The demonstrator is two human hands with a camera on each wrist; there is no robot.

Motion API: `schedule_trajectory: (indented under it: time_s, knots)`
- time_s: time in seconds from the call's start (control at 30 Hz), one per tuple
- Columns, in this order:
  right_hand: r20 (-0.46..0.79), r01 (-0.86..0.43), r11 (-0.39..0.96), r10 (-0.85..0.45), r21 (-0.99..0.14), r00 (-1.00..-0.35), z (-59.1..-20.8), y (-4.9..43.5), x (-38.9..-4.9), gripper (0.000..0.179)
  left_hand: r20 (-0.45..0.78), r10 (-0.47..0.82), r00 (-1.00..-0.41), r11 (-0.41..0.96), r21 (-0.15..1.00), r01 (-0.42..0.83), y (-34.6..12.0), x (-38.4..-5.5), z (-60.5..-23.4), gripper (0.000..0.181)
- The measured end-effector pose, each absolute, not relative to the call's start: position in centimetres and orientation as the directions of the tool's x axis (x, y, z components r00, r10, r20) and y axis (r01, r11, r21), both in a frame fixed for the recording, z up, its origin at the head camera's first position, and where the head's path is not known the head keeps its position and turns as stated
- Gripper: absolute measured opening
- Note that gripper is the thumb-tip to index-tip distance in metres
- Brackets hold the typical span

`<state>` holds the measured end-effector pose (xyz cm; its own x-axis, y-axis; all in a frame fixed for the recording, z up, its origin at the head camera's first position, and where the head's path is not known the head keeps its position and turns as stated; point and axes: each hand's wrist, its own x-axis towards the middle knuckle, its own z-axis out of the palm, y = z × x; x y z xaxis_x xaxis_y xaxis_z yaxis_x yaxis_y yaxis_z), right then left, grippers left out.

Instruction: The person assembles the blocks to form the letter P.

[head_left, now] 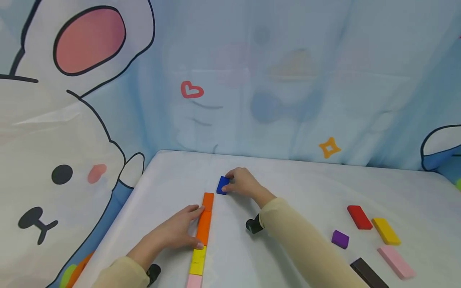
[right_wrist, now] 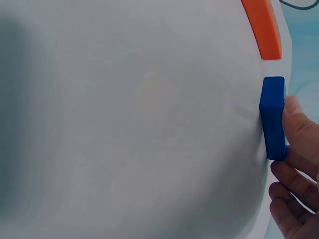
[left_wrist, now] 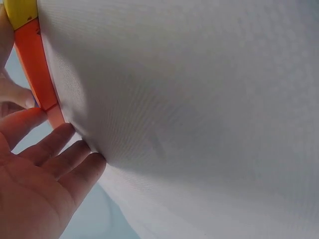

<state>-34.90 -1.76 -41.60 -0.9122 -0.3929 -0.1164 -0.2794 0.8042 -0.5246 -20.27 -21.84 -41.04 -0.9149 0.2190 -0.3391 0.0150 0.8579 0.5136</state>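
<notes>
A straight row of flat blocks runs up the white table in the head view. From the far end come a short orange block [head_left: 208, 201], a longer orange block [head_left: 204, 227], a yellow block [head_left: 198, 261] and a pink block [head_left: 195, 281]. My left hand [head_left: 180, 229] rests along the row's left side, its fingertips and thumb touching the orange pieces. Just beyond the row's far end, slightly to the right, my right hand [head_left: 243, 183] pinches a blue block [right_wrist: 272, 119] between thumb and fingers. A small gap separates the blue block from the orange end.
Loose blocks lie on the table [head_left: 295, 180] at the right: red [head_left: 359, 217], yellow [head_left: 386, 231], pink [head_left: 396, 262], purple [head_left: 340, 239] and dark brown [head_left: 369, 273]. A printed blue curtain [head_left: 230, 132] hangs behind the table and along its left side.
</notes>
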Motion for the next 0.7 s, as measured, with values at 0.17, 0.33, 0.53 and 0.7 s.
schedule_trajectory:
  time_s: [0.17, 0.33, 0.53, 0.7]
  knots:
    - [-0.116, -0.295, 0.8, -0.409, -0.523, -0.905, -41.6, -3.3, -34.9, 0.051, -0.341, 0.227, -0.912, 0.856, 0.517, 0.019, -21.8, -20.4, -41.0, 0.094]
    - [-0.117, -0.308, 0.797, -0.424, -0.519, -0.898, -41.4, -4.1, -34.8, 0.051, -0.346, 0.226, -0.911, 0.857, 0.514, 0.017, -21.8, -20.4, -41.0, 0.095]
    - [-0.114, -0.326, 0.793, -0.441, -0.515, -0.89, -41.4, -4.7, -34.8, 0.049, -0.345, 0.227, -0.911, 0.858, 0.514, 0.02, -21.7, -20.5, -41.0, 0.095]
    - [-0.119, -0.333, 0.79, -0.45, -0.515, -0.885, -41.3, -5.0, -34.8, 0.049, -0.347, 0.218, -0.912, 0.858, 0.514, 0.01, -21.8, -20.5, -41.0, 0.096]
